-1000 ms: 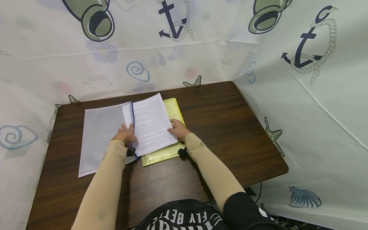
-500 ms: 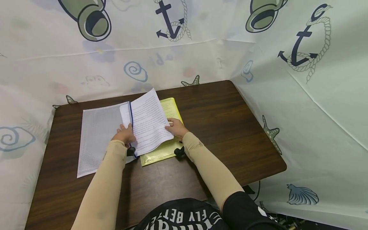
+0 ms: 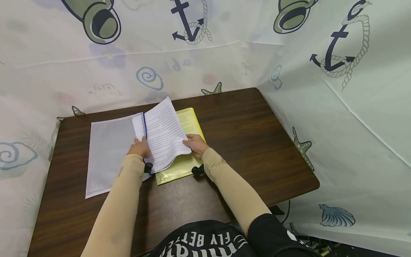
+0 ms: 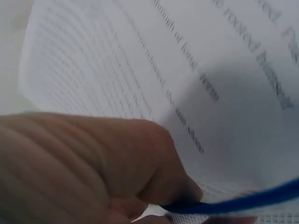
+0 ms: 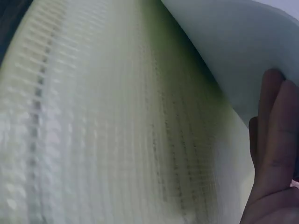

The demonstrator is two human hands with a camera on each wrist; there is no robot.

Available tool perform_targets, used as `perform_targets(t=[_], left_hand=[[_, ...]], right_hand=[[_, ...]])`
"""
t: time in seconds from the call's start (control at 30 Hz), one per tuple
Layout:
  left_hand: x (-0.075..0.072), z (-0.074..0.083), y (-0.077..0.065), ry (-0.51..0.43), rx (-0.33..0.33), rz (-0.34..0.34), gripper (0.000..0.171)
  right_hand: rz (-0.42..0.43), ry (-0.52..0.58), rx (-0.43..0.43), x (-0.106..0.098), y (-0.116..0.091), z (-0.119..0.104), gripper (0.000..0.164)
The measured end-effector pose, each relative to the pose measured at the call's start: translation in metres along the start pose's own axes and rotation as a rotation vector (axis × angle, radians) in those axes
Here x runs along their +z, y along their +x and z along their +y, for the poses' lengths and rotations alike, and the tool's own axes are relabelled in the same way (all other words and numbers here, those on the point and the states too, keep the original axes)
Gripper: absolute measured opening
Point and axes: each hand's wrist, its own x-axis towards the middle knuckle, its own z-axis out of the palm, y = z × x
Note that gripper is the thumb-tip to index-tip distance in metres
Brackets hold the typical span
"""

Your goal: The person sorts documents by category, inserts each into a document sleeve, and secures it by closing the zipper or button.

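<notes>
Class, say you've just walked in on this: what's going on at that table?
Someone is handling printed sheets at a brown table. The left hand grips near the blue edge of a white mesh folder, beside the sheets. The right hand holds their right side, which curves up off a yellow folder lying underneath.

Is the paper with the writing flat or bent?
Bent: the printed paper curves up off the yellow mesh pouch, its right edge held in the right hand.
</notes>
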Motion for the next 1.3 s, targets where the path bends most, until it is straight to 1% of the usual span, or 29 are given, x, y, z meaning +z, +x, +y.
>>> perform_targets(t=[0.07,0.13,0.2,0.3,0.37,0.43,0.53,0.7,0.73,0.83,0.97,1.17,1.3], left_hand=[[0.005,0.001,0.000,0.014,0.000,0.058,0.076],[0.012,0.002,0.003,0.015,-0.022,0.108,0.069],[0.019,0.002,0.007,0.046,-0.050,0.146,0.064],[0.027,0.003,0.013,0.048,-0.121,0.166,0.066],[0.029,0.005,0.016,0.060,-0.152,0.171,0.068],[0.032,0.006,0.018,0.040,-0.180,0.170,0.070],[0.033,0.008,0.021,0.033,-0.193,0.175,0.069],[0.034,0.005,0.027,0.010,-0.203,0.176,0.067],[0.034,0.004,0.027,0.003,-0.202,0.176,0.067],[0.031,0.002,0.025,-0.013,-0.195,0.172,0.067],[0.027,0.002,0.024,-0.020,-0.199,0.161,0.069],[0.026,0.002,0.027,-0.029,-0.206,0.170,0.072],[0.023,0.003,0.020,-0.038,-0.184,0.161,0.070]], right_hand=[[-0.009,-0.035,0.007,-0.002,-0.001,-0.001,0.042],[-0.017,-0.118,0.019,-0.004,-0.002,-0.003,0.040],[-0.027,-0.214,0.023,-0.007,-0.003,-0.004,0.041],[-0.048,-0.324,0.014,-0.010,-0.005,-0.005,0.046],[-0.065,-0.357,0.000,-0.010,-0.005,-0.005,0.048],[-0.075,-0.368,-0.012,-0.010,-0.006,-0.004,0.048],[-0.074,-0.388,-0.036,-0.009,-0.007,-0.001,0.046],[-0.041,-0.388,-0.083,-0.003,-0.011,0.002,0.043],[-0.034,-0.371,-0.087,-0.001,-0.012,0.002,0.043],[-0.018,-0.365,-0.103,0.006,-0.013,0.004,0.042],[0.004,-0.350,-0.094,0.012,-0.015,0.010,0.040],[0.021,-0.254,-0.062,0.017,-0.015,0.013,0.042],[0.103,-0.193,-0.067,0.018,-0.014,0.010,0.041]])
